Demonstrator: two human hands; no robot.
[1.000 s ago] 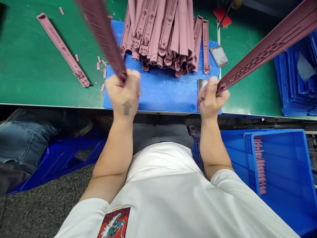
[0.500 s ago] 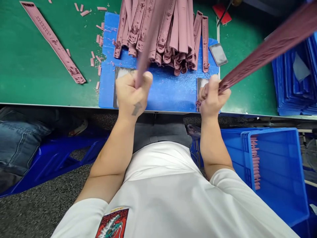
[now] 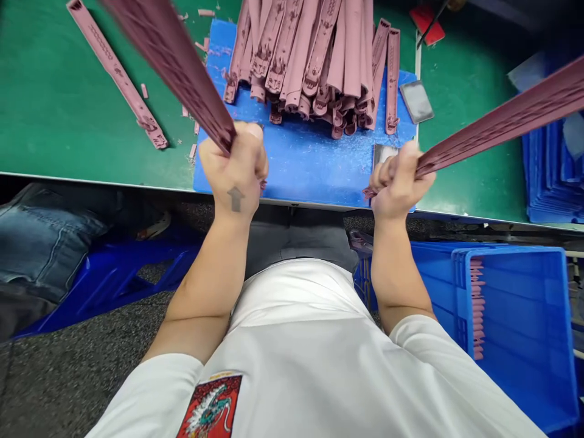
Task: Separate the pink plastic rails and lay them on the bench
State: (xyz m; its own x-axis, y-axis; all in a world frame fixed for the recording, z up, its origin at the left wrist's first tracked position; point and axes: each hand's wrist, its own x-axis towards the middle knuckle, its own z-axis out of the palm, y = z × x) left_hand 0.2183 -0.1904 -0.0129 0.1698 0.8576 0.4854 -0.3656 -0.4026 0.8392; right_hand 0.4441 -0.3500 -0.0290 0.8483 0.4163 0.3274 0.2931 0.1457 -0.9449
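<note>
My left hand is closed around one end of a long pink plastic strip, which slants up and to the left, its ribbed inner side showing. In my right hand is the end of a second pink plastic strip, pointing up and to the right. Both strips are raised above the bench, and their far ends run out of view. Between and beyond my hands lies a pile of similar pink strips on a blue plastic sheet.
One pink strip lies apart on the green bench, near small pink scraps. A dark flat block sits right of the pile. Blue crates stand below right; a person's jeans show at left.
The strip in my left hand has swung from nearly upright over the pile to slanting left. My right hand's strip has dipped lower. The view has shifted slightly.
</note>
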